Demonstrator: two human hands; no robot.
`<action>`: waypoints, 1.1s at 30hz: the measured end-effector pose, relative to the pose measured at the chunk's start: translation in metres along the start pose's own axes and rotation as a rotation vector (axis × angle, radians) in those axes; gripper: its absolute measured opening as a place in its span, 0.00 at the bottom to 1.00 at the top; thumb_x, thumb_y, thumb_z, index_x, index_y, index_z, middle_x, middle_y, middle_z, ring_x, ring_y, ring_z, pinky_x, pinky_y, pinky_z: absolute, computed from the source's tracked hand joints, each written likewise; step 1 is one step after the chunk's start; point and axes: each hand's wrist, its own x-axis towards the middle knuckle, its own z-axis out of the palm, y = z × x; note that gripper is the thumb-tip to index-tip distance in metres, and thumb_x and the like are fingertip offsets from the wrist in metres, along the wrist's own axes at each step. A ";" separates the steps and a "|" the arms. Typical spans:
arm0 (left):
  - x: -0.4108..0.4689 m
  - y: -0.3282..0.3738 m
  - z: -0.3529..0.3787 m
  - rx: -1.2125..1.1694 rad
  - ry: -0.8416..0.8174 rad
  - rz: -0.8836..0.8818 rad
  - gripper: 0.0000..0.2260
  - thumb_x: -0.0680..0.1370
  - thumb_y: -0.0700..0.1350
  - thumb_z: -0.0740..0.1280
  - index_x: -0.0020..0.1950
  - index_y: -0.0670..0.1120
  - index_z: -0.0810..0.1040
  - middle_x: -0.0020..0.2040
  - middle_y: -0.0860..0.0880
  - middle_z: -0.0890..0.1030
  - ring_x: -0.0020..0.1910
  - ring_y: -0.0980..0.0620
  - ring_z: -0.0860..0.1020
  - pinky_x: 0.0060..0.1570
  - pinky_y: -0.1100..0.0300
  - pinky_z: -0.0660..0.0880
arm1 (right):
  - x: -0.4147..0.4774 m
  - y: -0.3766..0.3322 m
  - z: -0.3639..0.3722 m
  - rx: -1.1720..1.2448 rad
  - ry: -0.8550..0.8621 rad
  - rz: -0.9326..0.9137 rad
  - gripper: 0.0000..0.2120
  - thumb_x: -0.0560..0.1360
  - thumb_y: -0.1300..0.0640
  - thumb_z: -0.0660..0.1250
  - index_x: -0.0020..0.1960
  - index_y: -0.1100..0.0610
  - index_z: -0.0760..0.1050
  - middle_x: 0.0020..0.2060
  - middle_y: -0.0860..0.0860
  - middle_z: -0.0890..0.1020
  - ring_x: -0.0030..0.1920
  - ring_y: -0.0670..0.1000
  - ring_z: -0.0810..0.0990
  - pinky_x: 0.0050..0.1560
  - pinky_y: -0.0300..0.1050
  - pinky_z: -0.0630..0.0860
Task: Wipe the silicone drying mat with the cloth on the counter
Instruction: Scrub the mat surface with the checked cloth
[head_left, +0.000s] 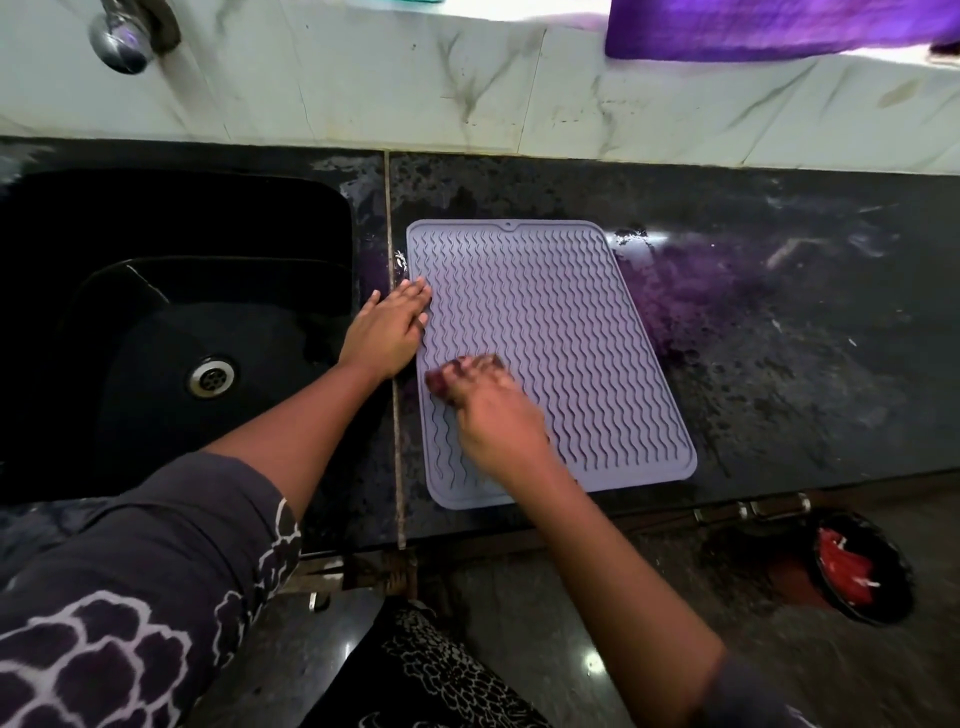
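Neighbouring the mat (571, 332) and cloth (440, 378) sits a sink (171, 218).

The lavender-grey rectangular silicone drying mat (561, 322) lies flat, w/ wavy ridges, a raised rim & a small notch in its far edge. Its left edge sits under the straight fingers of the left hand (387, 330); most of the mat stretches to the right of both hands. The small dark-red bunched cloth (447, 375), blurred, rests on the mat's near-left part, gripped by the right hand (493, 415), just nearer than the left hand.
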 end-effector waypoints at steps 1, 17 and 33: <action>0.000 0.000 0.000 0.001 -0.003 0.000 0.21 0.83 0.46 0.53 0.76 0.48 0.59 0.77 0.51 0.58 0.77 0.55 0.54 0.74 0.53 0.47 | -0.004 -0.003 0.012 -0.086 -0.030 -0.012 0.28 0.79 0.58 0.53 0.77 0.48 0.49 0.77 0.50 0.53 0.76 0.56 0.53 0.72 0.59 0.57; 0.000 0.000 0.002 0.013 -0.003 0.001 0.21 0.83 0.46 0.52 0.77 0.48 0.58 0.78 0.52 0.57 0.77 0.55 0.53 0.74 0.53 0.47 | -0.120 0.010 0.014 -0.147 -0.300 0.070 0.26 0.79 0.56 0.42 0.77 0.53 0.43 0.77 0.50 0.47 0.76 0.55 0.48 0.71 0.55 0.56; -0.002 0.001 0.003 0.020 0.009 0.005 0.23 0.82 0.53 0.55 0.76 0.48 0.59 0.77 0.52 0.58 0.77 0.55 0.54 0.74 0.51 0.47 | -0.093 0.022 -0.009 0.053 -0.010 0.116 0.23 0.81 0.55 0.52 0.75 0.49 0.56 0.74 0.47 0.63 0.72 0.51 0.62 0.69 0.51 0.66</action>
